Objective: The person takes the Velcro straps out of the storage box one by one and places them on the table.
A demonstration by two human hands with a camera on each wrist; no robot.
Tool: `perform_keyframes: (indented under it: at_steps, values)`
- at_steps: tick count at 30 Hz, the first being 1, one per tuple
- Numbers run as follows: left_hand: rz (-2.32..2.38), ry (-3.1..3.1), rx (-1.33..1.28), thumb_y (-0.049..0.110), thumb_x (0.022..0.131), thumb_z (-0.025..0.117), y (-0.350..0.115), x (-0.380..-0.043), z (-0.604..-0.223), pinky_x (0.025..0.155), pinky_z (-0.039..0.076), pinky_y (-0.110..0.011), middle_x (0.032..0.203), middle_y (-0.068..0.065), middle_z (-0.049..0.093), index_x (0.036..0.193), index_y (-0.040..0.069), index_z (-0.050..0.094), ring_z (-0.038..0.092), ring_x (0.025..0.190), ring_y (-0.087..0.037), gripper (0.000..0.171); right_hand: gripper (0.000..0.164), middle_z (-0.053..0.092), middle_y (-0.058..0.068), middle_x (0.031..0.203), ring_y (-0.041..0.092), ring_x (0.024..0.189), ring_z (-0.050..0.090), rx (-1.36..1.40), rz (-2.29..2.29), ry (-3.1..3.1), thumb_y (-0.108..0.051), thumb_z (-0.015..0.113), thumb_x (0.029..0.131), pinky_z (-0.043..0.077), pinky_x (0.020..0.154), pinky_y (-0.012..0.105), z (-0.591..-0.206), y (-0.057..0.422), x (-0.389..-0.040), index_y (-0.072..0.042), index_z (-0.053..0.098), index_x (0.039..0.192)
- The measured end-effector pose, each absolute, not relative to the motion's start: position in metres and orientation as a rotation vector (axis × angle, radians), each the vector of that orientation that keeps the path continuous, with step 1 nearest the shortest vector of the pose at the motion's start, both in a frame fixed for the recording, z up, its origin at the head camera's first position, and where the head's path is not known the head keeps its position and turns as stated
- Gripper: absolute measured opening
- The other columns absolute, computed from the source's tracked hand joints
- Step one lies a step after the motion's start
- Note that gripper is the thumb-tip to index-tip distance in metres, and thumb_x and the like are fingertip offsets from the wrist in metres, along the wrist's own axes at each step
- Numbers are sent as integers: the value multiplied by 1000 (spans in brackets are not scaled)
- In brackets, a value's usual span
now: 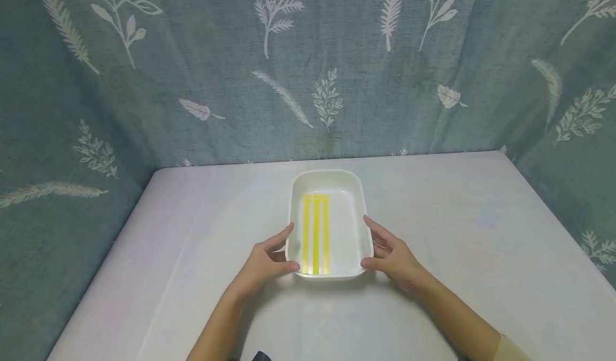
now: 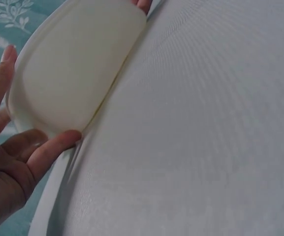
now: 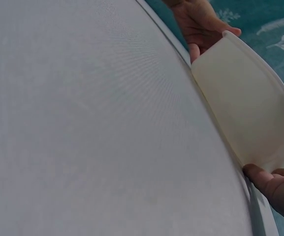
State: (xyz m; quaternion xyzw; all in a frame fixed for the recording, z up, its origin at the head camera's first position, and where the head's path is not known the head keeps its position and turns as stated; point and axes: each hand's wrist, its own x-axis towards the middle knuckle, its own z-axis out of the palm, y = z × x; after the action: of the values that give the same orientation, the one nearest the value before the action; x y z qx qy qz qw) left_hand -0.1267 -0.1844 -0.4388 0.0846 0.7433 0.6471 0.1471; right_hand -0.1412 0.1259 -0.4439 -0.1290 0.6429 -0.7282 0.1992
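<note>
Between left hand (image 1: 264, 260) and right hand (image 1: 395, 259): white tray (image 1: 345, 232), gripped.

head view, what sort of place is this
Probably a screened-off indoor workspace: green leaf-patterned fabric behind and on both sides of a pale tabletop, where a white tray is being handled.

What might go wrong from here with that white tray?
The shiny white rounded-rectangular tray could tip far-end-down if raised, since the left grip and right grip both hold its near half. The long, flat yellow strips, lying in its left half, might slide if loose; I can't tell whether they're fixed.
</note>
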Motion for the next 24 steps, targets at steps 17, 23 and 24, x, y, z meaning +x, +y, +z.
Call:
perform_keyframes:
  at_steps: [17, 23, 24]
  values:
    - [1886, 2092, 306, 20, 72, 82, -162, -130, -439, 92, 50, -39, 149, -17, 34, 147, 10, 32, 57, 116, -33, 91, 97, 16, 25, 154, 42, 134, 30, -390, -2071, 1795, -3, 76, 76, 48, 94, 31, -448, 151, -137, -8, 16, 151]
    - [1908, 2068, 276, 14, 72, 82, -155, -128, -441, 92, 50, -38, 149, -14, 37, 147, 12, 34, 57, 117, -31, 89, 94, 15, 26, 154, 43, 134, 30, -416, -2066, 1794, -3, 74, 79, 48, 94, 31, -447, 158, -134, -6, 14, 151]
    - [1908, 2071, 274, 14, 72, 82, -154, -128, -441, 92, 50, -38, 148, -14, 37, 147, 12, 34, 57, 117, -31, 88, 94, 15, 27, 153, 44, 133, 31, -416, -2063, 1803, -3, 74, 79, 48, 93, 32, -448, 159, -134, -6, 14, 151]
